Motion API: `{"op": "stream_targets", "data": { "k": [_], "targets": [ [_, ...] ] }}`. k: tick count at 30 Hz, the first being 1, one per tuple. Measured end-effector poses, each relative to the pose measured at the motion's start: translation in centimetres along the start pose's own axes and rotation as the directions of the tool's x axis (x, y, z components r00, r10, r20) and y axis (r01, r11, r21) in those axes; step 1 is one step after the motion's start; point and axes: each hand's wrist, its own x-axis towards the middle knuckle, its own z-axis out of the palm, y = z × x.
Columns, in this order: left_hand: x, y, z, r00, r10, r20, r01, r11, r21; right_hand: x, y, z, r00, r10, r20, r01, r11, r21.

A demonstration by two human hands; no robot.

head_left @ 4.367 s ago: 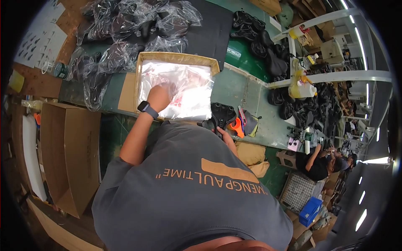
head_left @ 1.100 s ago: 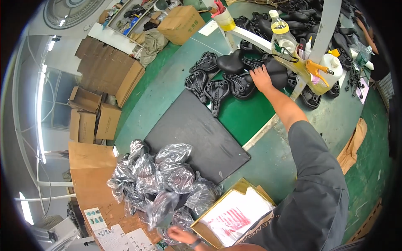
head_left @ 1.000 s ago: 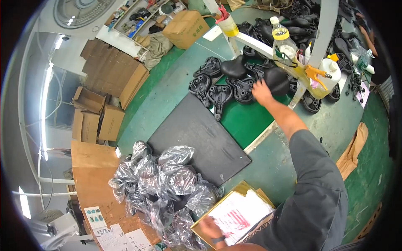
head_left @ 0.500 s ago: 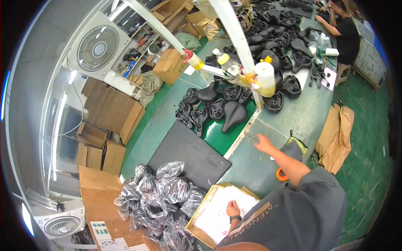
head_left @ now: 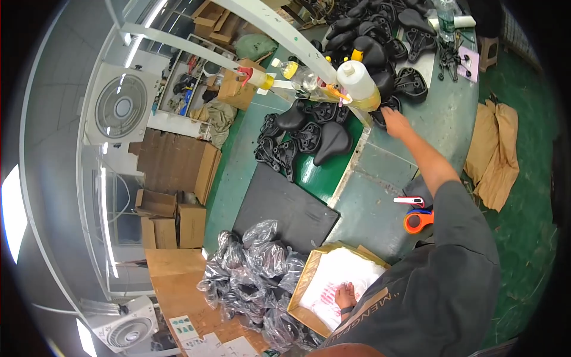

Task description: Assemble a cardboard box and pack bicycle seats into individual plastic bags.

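From the head view, I have the right hand (head_left: pixel 397 123) at a black saddle (head_left: pixel 394 103) on the green surface (head_left: pixel 380 172), right of upper centre; I can't tell whether its fingers grip. The left hand (head_left: pixel 345 297), fingers loosely spread, lies over a white stack (head_left: pixel 342 265) inside the box (head_left: pixel 306 279), lower centre. Plastic-wrapped saddles (head_left: pixel 264 259) sit just left of it.

Wearer: person in loose dark grey short-sleeved T-shirt (head_left: pixel 428 291) | Front: solid tan block print (head_left: pixel 367 301), light lettering (head_left: pixel 371 315) alongside | Right sleeve (head_left: pixel 467 220): plain, wide | Left wrist: dark strap (head_left: pixel 347 310) | Left hand (head_left: pixel 345 294), right hand (head_left: pixel 395 121): bare
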Motion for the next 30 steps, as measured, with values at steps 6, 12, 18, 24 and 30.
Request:
{"op": "stream_targets", "data": {
  "k": [6, 12, 18, 24, 30],
  "targets": [
    [1.0, 1.8, 1.6, 0.996, -0.087, -0.023, 0.089, 0.992, 0.089, 4.5, 3.3, 1.8, 0.953, 0.079, 0.293, -0.016, 0.977, -0.213],
    [0.8, 1.0, 5.3, 0.995, 0.024, 0.097, -0.053, 0.948, 0.315, 4.0, 4.2, -0.8, 0.903, -0.134, 0.409, 0.289, 0.893, -0.346],
    [0.9, 0.1, 5.7, 0.991, 0.051, 0.127, -0.088, 0.950, 0.299, -7.2, 2.5, -1.7, 0.881, -0.269, 0.388, 0.316, 0.947, -0.061],
    [0.7, -0.6, 5.5, 0.980, 0.108, 0.166, -0.164, 0.913, 0.375, -12.6, -6.1, 0.5, 0.949, -0.207, 0.236, 0.056, 0.853, 0.519],
    [-3.3, 0.4, 4.4, 0.967, 0.161, 0.197, -0.235, 0.859, 0.455, -13.2, -10.7, 4.1, 0.926, -0.347, 0.150, 0.299, 0.915, 0.272]
  ]
}}
